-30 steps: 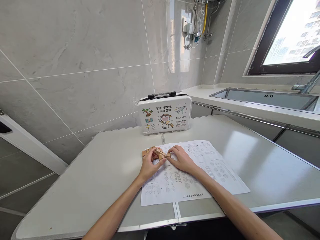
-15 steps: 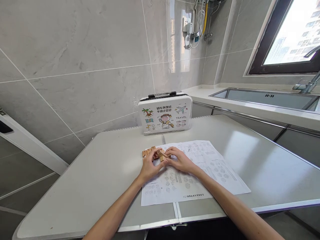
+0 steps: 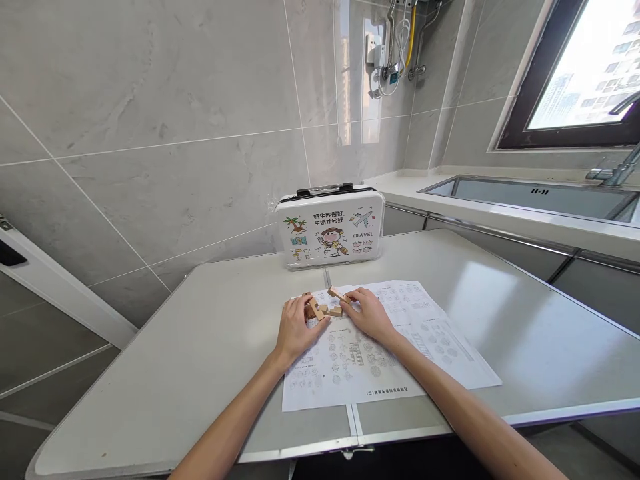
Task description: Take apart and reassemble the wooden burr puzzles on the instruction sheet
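Observation:
Small notched wooden puzzle pieces [image 3: 325,309] lie on a printed instruction sheet [image 3: 390,360] spread over a grey folding table [image 3: 190,360]. My left hand [image 3: 294,328] curls round a group of the pieces at their left side. Fingers of my right hand [image 3: 369,313] pinch one wooden bar [image 3: 338,294] and hold it tilted just above the others. Part of the cluster is hidden behind my left fingers.
A white cartoon-printed case [image 3: 331,228] with a black handle stands at the table's far edge against the tiled wall. A steel sink [image 3: 530,195] and tap [image 3: 617,170] sit in the counter at the right, under a window.
My right hand has drawn one wooden bar away from the cluster, up and to the right. My left hand has shifted slightly forward onto the remaining pieces.

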A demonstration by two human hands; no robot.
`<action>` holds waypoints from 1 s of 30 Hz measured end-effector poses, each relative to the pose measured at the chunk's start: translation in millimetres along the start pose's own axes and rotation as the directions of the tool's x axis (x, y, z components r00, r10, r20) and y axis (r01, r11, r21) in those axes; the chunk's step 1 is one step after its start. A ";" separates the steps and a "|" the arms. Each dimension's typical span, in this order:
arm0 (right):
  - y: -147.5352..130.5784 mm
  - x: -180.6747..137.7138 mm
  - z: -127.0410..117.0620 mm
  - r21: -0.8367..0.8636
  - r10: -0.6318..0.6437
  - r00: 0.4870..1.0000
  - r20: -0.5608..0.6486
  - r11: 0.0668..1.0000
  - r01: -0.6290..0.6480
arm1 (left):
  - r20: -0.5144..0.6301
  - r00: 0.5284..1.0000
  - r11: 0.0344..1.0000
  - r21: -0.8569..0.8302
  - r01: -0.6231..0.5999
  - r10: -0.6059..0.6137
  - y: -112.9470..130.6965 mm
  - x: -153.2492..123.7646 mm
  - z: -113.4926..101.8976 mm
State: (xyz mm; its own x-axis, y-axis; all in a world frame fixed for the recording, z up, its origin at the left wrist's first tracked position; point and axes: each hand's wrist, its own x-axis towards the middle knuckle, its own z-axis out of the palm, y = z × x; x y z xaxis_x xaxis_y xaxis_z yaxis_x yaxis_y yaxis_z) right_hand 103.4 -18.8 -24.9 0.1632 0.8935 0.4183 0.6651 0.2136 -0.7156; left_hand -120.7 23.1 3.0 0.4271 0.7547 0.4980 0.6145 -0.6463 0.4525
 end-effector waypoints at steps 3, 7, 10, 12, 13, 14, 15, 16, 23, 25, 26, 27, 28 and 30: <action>5.9 -0.4 3.2 -0.072 0.004 1.000 -0.017 0.997 -0.005 | 0.010 1.000 0.999 0.036 0.012 -0.012 -2.5 0.0 1.4; 9.6 -1.0 6.1 -0.115 -0.017 1.000 0.014 0.993 0.018 | 0.009 1.000 0.999 0.050 0.001 -0.001 -3.5 -1.0 2.8; 7.5 -2.2 6.6 -0.098 -0.039 0.998 0.049 0.994 0.043 | 0.000 1.000 0.999 0.050 -0.001 0.001 -2.6 -1.6 2.9; 4.8 -3.2 6.3 -0.082 -0.051 0.996 0.068 0.995 0.057 | -0.005 1.000 0.999 0.048 0.004 -0.004 -1.7 -1.8 2.6; 3.4 -3.7 6.1 -0.076 -0.055 0.996 0.077 0.995 0.061 | -0.006 1.000 0.999 0.046 0.006 -0.006 -1.2 -1.9 2.3; 2.1 -4.1 5.9 -0.071 -0.060 0.995 0.086 0.995 0.066 | -0.006 1.000 0.999 0.042 0.008 -0.008 -0.8 -2.0 2.1; 1.0 -4.5 5.7 -0.065 -0.066 0.993 0.095 0.995 0.073 | -0.004 1.000 0.999 0.038 0.010 -0.010 -0.4 -2.1 1.9; 0.1 -4.8 5.5 -0.058 -0.075 0.992 0.104 0.995 0.081 | 0.000 1.000 0.999 0.033 0.012 -0.012 -0.1 -2.3 1.8; -5.4 -5.6 3.2 -0.027 -0.112 0.982 0.152 0.993 0.117 | 0.055 0.998 0.999 0.034 -0.016 0.015 -4.4 -4.0 3.8; -8.1 -6.1 2.6 -0.016 -0.103 0.981 0.167 0.994 0.108 | 0.075 0.997 0.998 0.041 -0.037 0.034 -6.6 -4.7 5.2; -9.4 -6.3 2.3 -0.010 -0.100 0.980 0.173 0.995 0.103 | 0.083 0.996 0.998 0.043 -0.049 0.045 -7.4 -5.1 5.7; -10.7 -6.6 2.1 -0.005 -0.097 0.979 0.180 0.995 0.100 | 0.089 0.994 0.997 0.046 -0.061 0.057 -7.8 -5.6 6.0; -11.8 -6.8 1.9 -0.001 -0.095 0.978 0.188 0.995 0.097 | 0.093 0.993 0.996 0.048 -0.074 0.069 -7.8 -6.0 6.0; -13.4 -7.0 1.3 0.009 -0.095 0.974 0.206 0.995 0.095 | 0.103 0.990 0.994 0.053 -0.099 0.093 -6.7 -6.5 5.2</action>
State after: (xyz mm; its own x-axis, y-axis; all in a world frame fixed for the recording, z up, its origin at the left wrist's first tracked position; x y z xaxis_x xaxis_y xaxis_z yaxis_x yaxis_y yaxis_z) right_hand 92.4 -27.4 -18.9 -0.0542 0.9312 0.3604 0.6712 0.3012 -0.6774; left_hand -124.2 23.1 -7.1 0.5484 0.6986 0.4596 0.6031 -0.7112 0.3613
